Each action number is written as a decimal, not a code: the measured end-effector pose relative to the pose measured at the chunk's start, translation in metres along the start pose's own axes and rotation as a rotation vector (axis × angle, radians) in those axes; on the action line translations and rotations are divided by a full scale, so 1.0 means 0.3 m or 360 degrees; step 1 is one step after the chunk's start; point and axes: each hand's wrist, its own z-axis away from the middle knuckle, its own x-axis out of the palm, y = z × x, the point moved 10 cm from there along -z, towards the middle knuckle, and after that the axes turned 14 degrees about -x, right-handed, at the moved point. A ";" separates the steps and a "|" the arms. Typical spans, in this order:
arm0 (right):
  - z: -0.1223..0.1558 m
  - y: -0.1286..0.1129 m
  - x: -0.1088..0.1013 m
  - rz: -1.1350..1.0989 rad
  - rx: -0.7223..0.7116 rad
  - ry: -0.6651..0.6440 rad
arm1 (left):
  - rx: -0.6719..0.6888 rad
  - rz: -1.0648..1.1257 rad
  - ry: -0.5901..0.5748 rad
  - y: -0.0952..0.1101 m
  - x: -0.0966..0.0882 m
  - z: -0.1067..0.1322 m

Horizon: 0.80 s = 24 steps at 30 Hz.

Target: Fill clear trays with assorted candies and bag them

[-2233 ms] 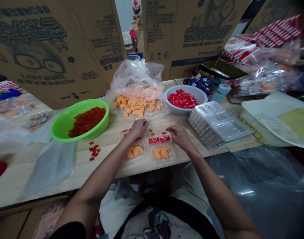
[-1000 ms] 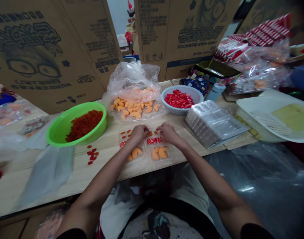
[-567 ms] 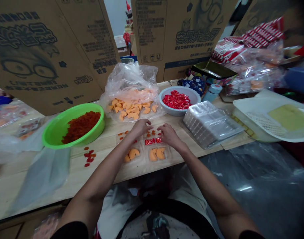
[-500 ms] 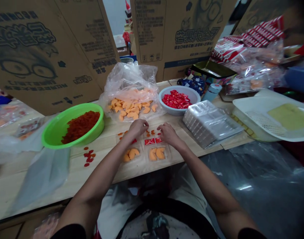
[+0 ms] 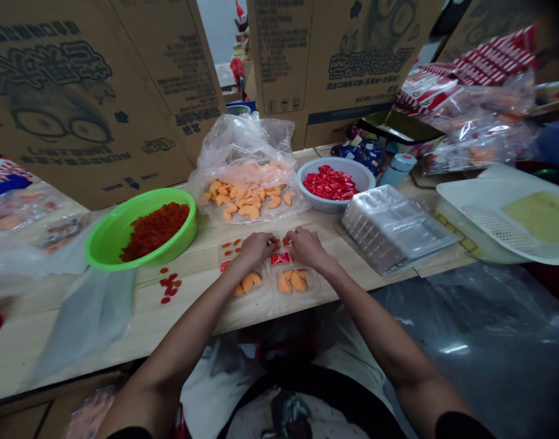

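Note:
Two clear compartment trays (image 5: 265,291) lie side by side on the wooden table (image 5: 124,317) in front of me. Each holds orange crescent snacks (image 5: 293,281), red wrapped candies (image 5: 279,258) and small red-orange pieces at the far end. My left hand (image 5: 256,249) rests over the far part of the left tray with its fingers curled. Over the far part of the right tray, my right hand (image 5: 307,246) has its fingers curled too. The fingertips of both nearly meet above the small pieces; what they pinch is hidden.
A green bowl (image 5: 112,235) of red-orange bits stands left. Behind the trays are an open plastic bag (image 5: 245,152) of orange crescents and a pale bowl (image 5: 359,177) of red candies. A stack of empty clear trays (image 5: 393,225) and a white basket (image 5: 481,213) lie right. Cardboard boxes (image 5: 78,91) wall the back.
Both hands have drawn together over the far ends of the trays. The view has shifted slightly; the trays and bowls stay put.

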 end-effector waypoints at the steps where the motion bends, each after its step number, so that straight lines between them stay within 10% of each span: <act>1: 0.006 0.002 0.006 -0.0019 0.0006 -0.0030 | 0.0033 0.0028 -0.0061 0.000 0.012 0.005; 11: -0.004 0.010 0.016 -0.0076 0.0031 -0.0054 | -0.0220 0.0791 -0.0092 -0.063 -0.035 -0.074; 18: 0.066 0.179 -0.067 -0.0314 0.0118 0.0427 | 0.0102 0.0813 -0.0442 0.154 0.045 -0.096; 24: 0.128 0.252 -0.053 -0.0458 0.0125 0.0530 | 0.0224 0.0826 -0.0325 0.258 0.084 -0.148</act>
